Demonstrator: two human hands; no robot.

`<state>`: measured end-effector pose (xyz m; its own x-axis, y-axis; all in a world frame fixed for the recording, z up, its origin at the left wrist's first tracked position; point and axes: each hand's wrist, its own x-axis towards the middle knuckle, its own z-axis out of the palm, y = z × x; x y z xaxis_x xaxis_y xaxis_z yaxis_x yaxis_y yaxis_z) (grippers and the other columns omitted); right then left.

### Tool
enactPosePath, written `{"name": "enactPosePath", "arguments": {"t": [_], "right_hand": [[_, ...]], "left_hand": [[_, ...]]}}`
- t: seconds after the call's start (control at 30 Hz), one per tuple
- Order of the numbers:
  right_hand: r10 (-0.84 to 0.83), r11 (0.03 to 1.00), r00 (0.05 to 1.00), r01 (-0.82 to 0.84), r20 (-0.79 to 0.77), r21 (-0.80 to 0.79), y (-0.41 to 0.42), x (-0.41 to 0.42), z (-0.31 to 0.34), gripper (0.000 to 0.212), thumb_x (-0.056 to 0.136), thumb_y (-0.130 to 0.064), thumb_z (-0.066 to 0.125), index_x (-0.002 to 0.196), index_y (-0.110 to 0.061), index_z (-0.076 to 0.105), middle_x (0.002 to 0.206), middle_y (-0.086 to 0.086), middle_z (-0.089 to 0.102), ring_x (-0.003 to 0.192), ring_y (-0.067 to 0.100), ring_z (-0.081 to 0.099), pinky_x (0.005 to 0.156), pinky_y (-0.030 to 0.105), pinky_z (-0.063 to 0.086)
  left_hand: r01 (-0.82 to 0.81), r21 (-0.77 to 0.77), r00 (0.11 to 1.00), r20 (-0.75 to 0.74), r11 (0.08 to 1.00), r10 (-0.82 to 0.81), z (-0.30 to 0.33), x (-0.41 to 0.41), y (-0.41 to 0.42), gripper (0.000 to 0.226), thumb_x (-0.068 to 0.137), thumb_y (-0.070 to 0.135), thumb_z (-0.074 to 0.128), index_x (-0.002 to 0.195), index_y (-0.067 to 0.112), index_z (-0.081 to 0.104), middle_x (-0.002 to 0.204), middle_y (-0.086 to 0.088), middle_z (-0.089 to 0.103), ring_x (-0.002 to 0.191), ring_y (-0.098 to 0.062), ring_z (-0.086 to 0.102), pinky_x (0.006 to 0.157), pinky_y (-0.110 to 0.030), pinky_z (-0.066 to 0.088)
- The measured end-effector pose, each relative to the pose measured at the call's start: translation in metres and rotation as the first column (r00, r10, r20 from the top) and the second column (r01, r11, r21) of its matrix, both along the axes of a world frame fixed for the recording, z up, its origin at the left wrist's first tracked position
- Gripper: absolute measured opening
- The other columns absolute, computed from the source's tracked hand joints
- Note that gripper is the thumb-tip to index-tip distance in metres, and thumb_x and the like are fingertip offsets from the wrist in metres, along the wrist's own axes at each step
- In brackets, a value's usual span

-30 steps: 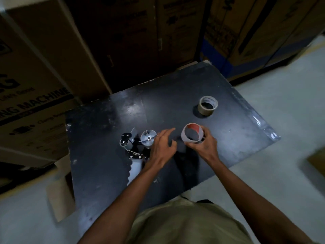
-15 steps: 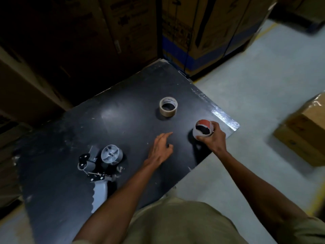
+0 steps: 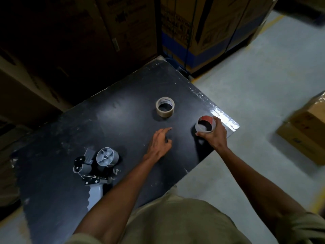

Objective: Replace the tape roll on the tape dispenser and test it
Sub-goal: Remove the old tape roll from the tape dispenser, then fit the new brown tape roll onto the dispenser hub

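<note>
Black table (image 3: 73,131): right hand (image 3: 213,136) grips empty tape core (image 3: 204,126); left hand (image 3: 161,143) relaxed.

Person: bare forearms, both visible elbow to wrist. Left hand (image 3: 159,144) and right hand (image 3: 213,133) bare; no gloves, rings or watch. Olive-khaki short-sleeved shirt (image 3: 175,224); sleeve hems folded near both elbows. Fabric plain, unmarked.

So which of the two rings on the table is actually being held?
The red-lined ring by the table's right edge, gripped by the right hand. The beige tape roll sits untouched farther back.
</note>
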<state>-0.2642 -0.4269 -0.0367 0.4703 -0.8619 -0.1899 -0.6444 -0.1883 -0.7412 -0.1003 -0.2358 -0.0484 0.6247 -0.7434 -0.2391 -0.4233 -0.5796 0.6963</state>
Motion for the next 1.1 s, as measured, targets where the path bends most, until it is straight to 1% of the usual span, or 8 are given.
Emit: {"name": "enactPosePath", "arguments": {"t": [0.17,0.33,0.47,0.63,0.73,0.9,1.03,1.1], "right_hand": [[0.03,0.977,0.999,-0.022,0.033,-0.213,0.015,0.005,0.002,0.107,0.063,-0.056,0.089,0.15,-0.021,0.037,0.157,0.009,0.038,0.147,0.032,0.028,0.12,0.053,0.026],[0.221,0.923,0.964,-0.159,0.146,-0.35,0.049,0.029,0.017,0.096,0.067,-0.06,0.085,0.143,-0.015,0.048,0.146,0.009,0.052,0.133,0.03,0.049,0.111,0.053,0.039],[0.369,0.912,0.916,-0.324,0.157,-0.251,0.1,0.052,0.021,0.092,0.07,-0.058,0.085,0.144,-0.018,0.048,0.145,0.006,0.054,0.135,0.02,0.049,0.113,0.037,0.041],[0.514,0.857,0.847,-0.501,0.134,-0.12,0.171,0.078,0.013,0.099,0.064,-0.05,0.091,0.148,-0.021,0.047,0.144,0.008,0.056,0.133,0.024,0.051,0.111,0.031,0.038],[0.572,0.818,0.811,-0.574,0.121,-0.018,0.211,0.088,0.001,0.101,0.06,-0.053,0.091,0.146,-0.021,0.049,0.141,0.006,0.06,0.131,0.023,0.055,0.112,0.04,0.044],[0.616,0.77,0.784,-0.619,0.072,0.153,0.269,0.096,-0.011,0.092,0.055,-0.053,0.094,0.132,-0.015,0.062,0.118,0.0,0.069,0.105,0.013,0.066,0.093,0.029,0.057],[0.666,0.702,0.746,-0.641,0.033,0.311,0.303,0.104,-0.015,0.083,0.053,-0.055,0.094,0.12,-0.013,0.067,0.101,-0.002,0.073,0.085,0.005,0.068,0.075,0.011,0.054],[0.66,0.67,0.75,-0.62,0.055,0.408,0.32,0.109,-0.02,0.078,0.052,-0.057,0.093,0.114,-0.015,0.07,0.098,-0.002,0.075,0.084,0.004,0.071,0.076,0.012,0.056]], "left_hand": [[-0.004,-0.02,1.0,0.03,1.0,0.005,0.005,0.015,0.018,0.06,0.077,0.017,0.055,0.136,0.022,0.052,0.133,-0.007,0.057,0.123,-0.026,0.054,0.107,-0.039,0.043],[-0.045,-0.052,0.992,0.116,0.998,0.05,0.017,0.047,0.051,0.06,0.076,0.023,0.052,0.136,0.022,0.052,0.134,-0.006,0.057,0.123,-0.024,0.054,0.107,-0.038,0.042],[-0.108,-0.101,0.981,0.15,0.989,0.122,0.025,0.067,0.094,0.06,0.073,0.023,0.052,0.133,0.019,0.056,0.132,-0.007,0.06,0.12,-0.025,0.057,0.105,-0.038,0.044],[-0.227,-0.136,0.957,0.152,0.964,0.246,0.036,0.077,0.156,0.058,0.074,0.019,0.053,0.132,0.019,0.057,0.131,-0.008,0.061,0.119,-0.026,0.057,0.104,-0.04,0.046],[-0.296,-0.18,0.93,0.17,0.938,0.326,0.043,0.081,0.191,0.052,0.076,0.015,0.054,0.128,0.019,0.061,0.129,-0.005,0.062,0.116,-0.023,0.059,0.099,-0.041,0.049],[-0.401,-0.275,0.878,0.157,0.874,0.452,0.044,0.086,0.244,0.049,0.074,0.011,0.054,0.121,0.018,0.065,0.122,-0.004,0.065,0.11,-0.022,0.062,0.09,-0.045,0.056],[-0.476,-0.337,0.81,0.191,0.813,0.554,0.044,0.08,0.279,0.043,0.073,0.001,0.058,0.112,0.016,0.07,0.109,-0.003,0.068,0.096,-0.021,0.065,0.085,-0.043,0.056],[-0.523,-0.364,0.775,0.173,0.771,0.608,0.044,0.078,0.294,0.039,0.074,0.001,0.059,0.108,0.017,0.071,0.106,-0.003,0.069,0.096,-0.02,0.065,0.084,-0.041,0.056]]}}
